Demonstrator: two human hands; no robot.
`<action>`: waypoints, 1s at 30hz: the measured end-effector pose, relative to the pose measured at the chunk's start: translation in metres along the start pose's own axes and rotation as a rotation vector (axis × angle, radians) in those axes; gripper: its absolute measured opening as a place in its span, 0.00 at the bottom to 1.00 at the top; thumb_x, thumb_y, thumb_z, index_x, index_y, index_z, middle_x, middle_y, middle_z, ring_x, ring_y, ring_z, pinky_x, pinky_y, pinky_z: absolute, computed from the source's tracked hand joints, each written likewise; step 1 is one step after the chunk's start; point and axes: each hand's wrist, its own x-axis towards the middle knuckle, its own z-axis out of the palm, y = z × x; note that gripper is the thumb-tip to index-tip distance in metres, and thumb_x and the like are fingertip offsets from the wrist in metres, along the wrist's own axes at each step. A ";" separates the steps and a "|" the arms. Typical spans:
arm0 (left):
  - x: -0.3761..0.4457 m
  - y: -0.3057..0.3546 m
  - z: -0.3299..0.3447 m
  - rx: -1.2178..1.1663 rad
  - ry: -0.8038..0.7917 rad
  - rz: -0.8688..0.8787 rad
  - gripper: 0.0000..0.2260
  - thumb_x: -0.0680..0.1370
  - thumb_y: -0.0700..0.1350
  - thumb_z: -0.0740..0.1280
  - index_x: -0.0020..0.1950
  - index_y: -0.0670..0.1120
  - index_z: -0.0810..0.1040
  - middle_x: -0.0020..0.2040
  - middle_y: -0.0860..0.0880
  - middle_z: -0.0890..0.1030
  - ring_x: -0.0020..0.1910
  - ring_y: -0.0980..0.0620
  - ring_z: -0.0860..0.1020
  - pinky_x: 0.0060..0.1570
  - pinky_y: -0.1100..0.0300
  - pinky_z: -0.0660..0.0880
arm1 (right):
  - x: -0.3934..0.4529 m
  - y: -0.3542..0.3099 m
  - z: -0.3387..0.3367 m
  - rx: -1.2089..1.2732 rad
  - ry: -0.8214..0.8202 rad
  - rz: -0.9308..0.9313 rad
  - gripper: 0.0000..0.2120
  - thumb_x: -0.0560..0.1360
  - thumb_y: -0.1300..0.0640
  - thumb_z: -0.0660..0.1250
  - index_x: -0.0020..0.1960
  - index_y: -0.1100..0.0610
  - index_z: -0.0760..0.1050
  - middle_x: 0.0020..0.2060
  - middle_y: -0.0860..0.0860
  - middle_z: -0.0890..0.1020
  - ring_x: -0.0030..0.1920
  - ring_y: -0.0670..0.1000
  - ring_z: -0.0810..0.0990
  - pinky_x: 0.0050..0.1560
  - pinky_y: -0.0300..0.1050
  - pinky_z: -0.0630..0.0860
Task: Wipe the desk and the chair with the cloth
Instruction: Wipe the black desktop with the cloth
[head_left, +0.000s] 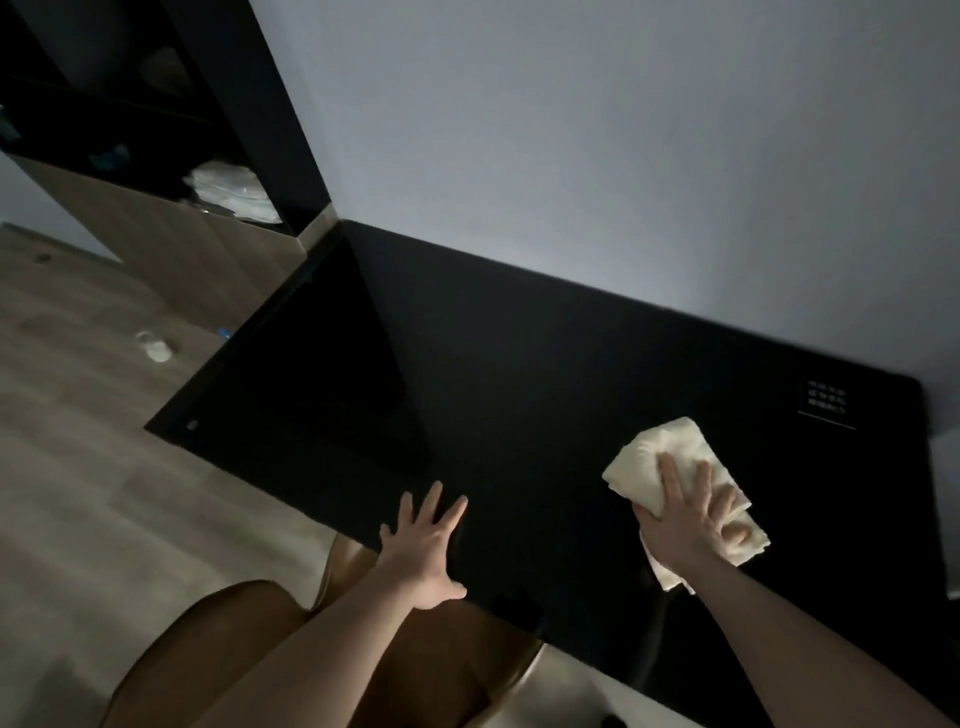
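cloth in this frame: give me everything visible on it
The cloth is cream or off-white, soft-looking fabric, bunched and loosely folded rather than spread flat, with creases along its top and a corner trailing below the wrist. It lies on the right part of the black desk, near its front edge and below a small white printed label. The right hand presses on it, fingers mostly straight and spread; a fold bulges up by the outer fingers. The left hand rests apart from it at the desk edge.
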 end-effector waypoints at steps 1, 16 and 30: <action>-0.003 -0.017 -0.001 -0.011 -0.003 -0.045 0.54 0.75 0.61 0.77 0.85 0.63 0.39 0.85 0.52 0.31 0.83 0.34 0.36 0.79 0.27 0.51 | -0.007 -0.001 0.005 0.017 -0.006 0.017 0.40 0.81 0.28 0.53 0.81 0.31 0.29 0.81 0.49 0.25 0.81 0.66 0.27 0.77 0.79 0.45; 0.020 -0.074 -0.031 -0.038 -0.017 -0.027 0.54 0.75 0.58 0.78 0.84 0.65 0.39 0.84 0.56 0.32 0.83 0.33 0.35 0.76 0.25 0.56 | 0.021 -0.067 -0.007 0.230 0.003 0.139 0.44 0.77 0.25 0.56 0.81 0.30 0.31 0.80 0.48 0.24 0.78 0.68 0.20 0.71 0.84 0.32; 0.077 -0.228 -0.119 -0.001 0.246 -0.012 0.49 0.75 0.67 0.73 0.86 0.57 0.48 0.87 0.51 0.45 0.85 0.43 0.49 0.80 0.41 0.62 | 0.001 -0.209 0.021 0.218 -0.003 0.106 0.47 0.74 0.19 0.55 0.82 0.31 0.32 0.80 0.48 0.24 0.79 0.68 0.23 0.75 0.81 0.36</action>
